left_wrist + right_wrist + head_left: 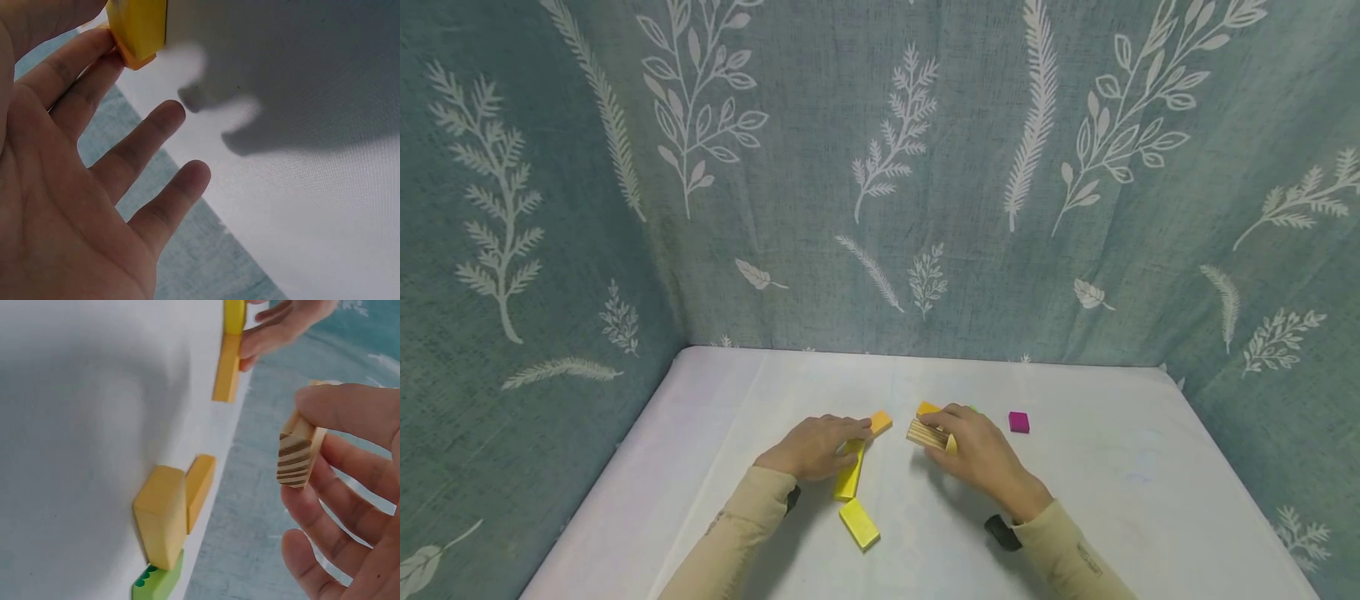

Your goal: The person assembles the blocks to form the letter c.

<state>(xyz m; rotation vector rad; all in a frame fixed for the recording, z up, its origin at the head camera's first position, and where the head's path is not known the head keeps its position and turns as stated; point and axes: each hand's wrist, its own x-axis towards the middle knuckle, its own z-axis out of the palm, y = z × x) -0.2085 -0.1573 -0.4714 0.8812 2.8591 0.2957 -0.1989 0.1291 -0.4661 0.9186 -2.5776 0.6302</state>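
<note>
In the head view my left hand [820, 446] touches the far end of a row of blocks with its fingers mostly straight. That row has a long yellow block [850, 475] and an orange block [881, 422]; the left wrist view shows fingertips against the yellow block's [139, 28] end. A shorter yellow block [860, 524] lies at the row's near end. My right hand [977, 450] pinches a wooden block [295, 453] between thumb and fingers, above the table. Its end grain shows dark stripes.
Below the right hand stand a tan block [161, 515], an orange-yellow block [200, 490] and a green block [157, 581] with a scalloped edge. Farther right on the white table [1120, 467] lies a magenta block [1018, 422]. Patterned teal cloth [962, 183] hangs behind.
</note>
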